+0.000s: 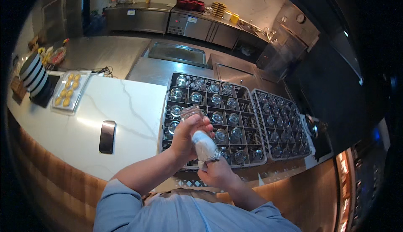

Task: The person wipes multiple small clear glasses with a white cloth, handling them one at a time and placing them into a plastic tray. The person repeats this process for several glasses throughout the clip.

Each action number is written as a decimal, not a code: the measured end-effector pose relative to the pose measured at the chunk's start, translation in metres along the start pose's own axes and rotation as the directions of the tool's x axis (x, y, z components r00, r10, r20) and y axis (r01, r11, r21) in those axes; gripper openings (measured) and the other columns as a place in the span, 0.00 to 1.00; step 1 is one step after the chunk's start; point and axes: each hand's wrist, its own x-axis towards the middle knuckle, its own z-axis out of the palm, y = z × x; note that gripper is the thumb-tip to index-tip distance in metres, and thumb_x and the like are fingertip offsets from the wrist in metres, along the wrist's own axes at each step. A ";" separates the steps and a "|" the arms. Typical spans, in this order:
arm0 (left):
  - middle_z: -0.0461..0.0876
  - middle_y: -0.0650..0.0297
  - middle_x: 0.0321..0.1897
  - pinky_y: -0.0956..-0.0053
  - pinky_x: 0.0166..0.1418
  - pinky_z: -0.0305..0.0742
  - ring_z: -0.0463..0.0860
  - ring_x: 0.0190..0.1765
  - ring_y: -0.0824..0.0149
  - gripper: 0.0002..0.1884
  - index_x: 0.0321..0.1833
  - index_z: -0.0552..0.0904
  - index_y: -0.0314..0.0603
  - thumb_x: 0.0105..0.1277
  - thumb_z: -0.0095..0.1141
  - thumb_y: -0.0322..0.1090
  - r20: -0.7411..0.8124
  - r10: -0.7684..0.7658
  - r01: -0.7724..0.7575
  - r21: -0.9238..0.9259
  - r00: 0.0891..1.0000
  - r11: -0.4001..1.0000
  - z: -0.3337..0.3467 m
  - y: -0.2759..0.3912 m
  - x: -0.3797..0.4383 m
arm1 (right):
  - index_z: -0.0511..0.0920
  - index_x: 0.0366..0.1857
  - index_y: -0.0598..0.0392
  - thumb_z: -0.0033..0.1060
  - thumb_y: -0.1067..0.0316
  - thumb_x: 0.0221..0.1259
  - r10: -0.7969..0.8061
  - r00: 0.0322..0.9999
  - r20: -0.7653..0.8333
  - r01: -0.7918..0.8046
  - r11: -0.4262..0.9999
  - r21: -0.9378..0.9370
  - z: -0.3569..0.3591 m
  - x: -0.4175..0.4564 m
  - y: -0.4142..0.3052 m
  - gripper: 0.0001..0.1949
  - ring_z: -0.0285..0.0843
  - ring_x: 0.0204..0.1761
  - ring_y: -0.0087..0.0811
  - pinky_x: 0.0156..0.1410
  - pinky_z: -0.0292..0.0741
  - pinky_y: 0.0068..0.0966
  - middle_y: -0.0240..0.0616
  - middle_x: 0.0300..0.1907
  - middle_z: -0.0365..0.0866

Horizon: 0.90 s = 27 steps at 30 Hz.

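Observation:
My left hand point(184, 136) grips a clear drinking glass point(190, 110), which is tilted over a plastic glass rack point(258, 125). In my right hand point(218, 172) is a bunched white cloth point(205, 145), close against the left palm. Whether the cloth touches the glass is hidden by the fingers. Below both hands, the rack's square compartments hold several clear glasses point(217, 99), most of them with their bases up. Just right of it stands a second rack point(289, 157) with more glasses.
A black smartphone point(107, 137) lies on the white marble-patterned counter point(135, 112). Further left are a tray of yellow pastries point(67, 90) and a black-and-white striped stack point(34, 74). Beyond the racks is a steel worktop point(157, 71); steel cabinets point(196, 29) line the back wall.

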 end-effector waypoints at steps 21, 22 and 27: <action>0.79 0.59 0.41 0.60 0.57 0.81 0.83 0.48 0.61 0.18 0.53 0.73 0.43 0.65 0.63 0.38 0.299 0.354 -0.384 0.045 0.886 0.922 0.038 -0.010 -0.039 | 0.82 0.44 0.55 0.72 0.72 0.56 -0.232 0.961 -0.149 0.260 0.942 0.214 -0.016 -0.006 0.005 0.13 0.88 0.37 0.32 0.42 0.82 0.28 0.38 0.40 0.86; 0.80 0.59 0.41 0.60 0.57 0.81 0.83 0.48 0.61 0.17 0.52 0.73 0.44 0.65 0.63 0.39 0.298 0.360 -0.382 0.014 0.884 0.924 0.039 -0.005 -0.038 | 0.82 0.46 0.57 0.73 0.73 0.53 -0.379 0.900 -0.214 0.385 0.923 -0.017 -0.021 -0.008 0.001 0.15 0.89 0.37 0.38 0.41 0.83 0.30 0.41 0.42 0.87; 0.79 0.65 0.41 0.60 0.58 0.80 0.82 0.48 0.64 0.16 0.50 0.74 0.48 0.69 0.59 0.48 0.138 0.318 -0.310 -0.075 0.938 0.948 0.031 0.000 -0.034 | 0.81 0.56 0.56 0.76 0.71 0.49 -0.291 0.931 -0.221 0.258 0.952 -0.165 -0.038 -0.008 -0.025 0.26 0.86 0.52 0.48 0.57 0.82 0.36 0.44 0.52 0.85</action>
